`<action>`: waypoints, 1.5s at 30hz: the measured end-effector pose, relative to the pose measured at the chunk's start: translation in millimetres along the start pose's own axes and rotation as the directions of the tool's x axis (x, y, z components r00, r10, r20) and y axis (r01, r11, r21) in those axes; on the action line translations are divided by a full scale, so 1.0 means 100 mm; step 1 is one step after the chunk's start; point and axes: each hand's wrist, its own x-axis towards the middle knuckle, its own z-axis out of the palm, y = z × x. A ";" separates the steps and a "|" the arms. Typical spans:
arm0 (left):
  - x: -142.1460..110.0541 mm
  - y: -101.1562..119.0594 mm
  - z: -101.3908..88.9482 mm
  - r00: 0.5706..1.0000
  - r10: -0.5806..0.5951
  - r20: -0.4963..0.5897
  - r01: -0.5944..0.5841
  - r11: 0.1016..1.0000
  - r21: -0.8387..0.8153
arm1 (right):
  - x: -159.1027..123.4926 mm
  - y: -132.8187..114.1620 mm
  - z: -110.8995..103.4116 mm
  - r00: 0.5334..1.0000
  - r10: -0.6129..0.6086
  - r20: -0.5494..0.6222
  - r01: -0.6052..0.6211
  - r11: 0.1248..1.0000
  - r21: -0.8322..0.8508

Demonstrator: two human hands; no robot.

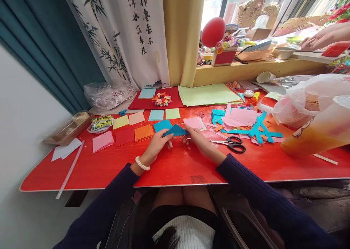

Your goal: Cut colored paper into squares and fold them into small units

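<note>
A blue sheet of paper, folded into a triangle, is held up over the red table between my two hands. My left hand pinches its left corner, and a white coiled band circles that wrist. At the other corner my right hand grips the paper between thumb and fingers. Just behind the fold lies a stack of blue paper squares. Orange squares sit left of my left hand, and pink squares lie behind my right hand. Black-handled scissors rest to the right of my right hand.
Paper scraps pile up at right, beside a plastic bag and a cup of orange drink. Green sheets and a folded paper wreath lie behind. A ruler overhangs the front left edge. Another person's hand is at upper right.
</note>
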 end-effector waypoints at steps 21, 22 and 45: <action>0.03 -0.03 -0.01 0.982 0.130 -0.136 -0.132 0.991 -0.003 | -0.02 0.01 -0.01 0.981 -0.015 0.192 0.028 0.998 -0.064; 0.03 -0.03 -0.01 0.979 0.141 -0.149 -0.144 0.989 -0.014 | -0.03 0.01 0.00 0.975 0.005 0.223 0.012 0.997 -0.076; 0.01 -0.01 -0.05 0.973 0.171 -0.155 -0.182 0.981 -0.063 | 0.00 0.02 -0.04 0.998 0.001 0.064 -0.010 0.990 0.144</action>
